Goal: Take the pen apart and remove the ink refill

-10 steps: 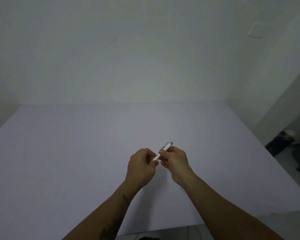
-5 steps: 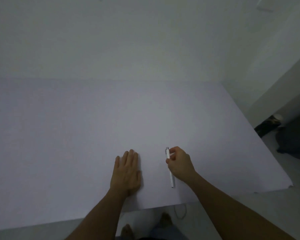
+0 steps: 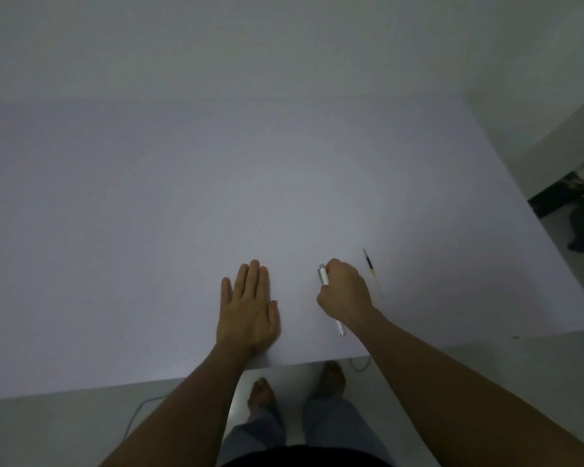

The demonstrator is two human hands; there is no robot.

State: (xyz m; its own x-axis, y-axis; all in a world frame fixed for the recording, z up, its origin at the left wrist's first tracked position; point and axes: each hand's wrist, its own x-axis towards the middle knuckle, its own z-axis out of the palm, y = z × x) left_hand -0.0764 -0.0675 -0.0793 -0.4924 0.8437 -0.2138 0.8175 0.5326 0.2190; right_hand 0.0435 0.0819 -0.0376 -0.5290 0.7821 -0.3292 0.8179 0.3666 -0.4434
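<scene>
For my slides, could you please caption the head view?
Right hand holds the white pen body on the table; refill lies alongside, left hand flat.

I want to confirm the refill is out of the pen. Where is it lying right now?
In the head view, the ink refill lies bare on the table, just right of the right hand, which holds the pen body.
</scene>
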